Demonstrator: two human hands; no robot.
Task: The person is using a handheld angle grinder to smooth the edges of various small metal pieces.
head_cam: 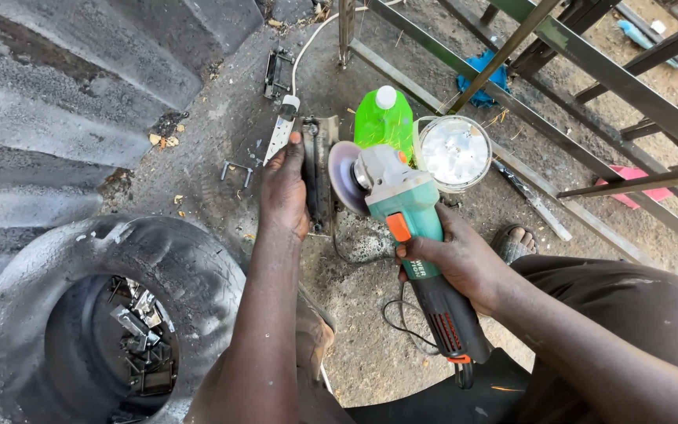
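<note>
Right hand (453, 259) wrapped tight around the green body of an angle grinder (410, 228), disc just beside the metal piece (319, 173). Left hand (284, 188) pressed flat over that piece's near edge, fingers curled along it, pinning it to the ground. Beyond the grinder, a green plastic bottle (384, 118) and a clear round container (453, 153). Below and outward from the left hand, an old tyre (111, 314) holding metal scraps.

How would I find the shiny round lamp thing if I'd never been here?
Start at the teal angle grinder in the right hand. Just beyond it stands a green plastic bottle. The round lamp sits right beside that bottle, the only thing with a silvery, mirror-like face.
</note>
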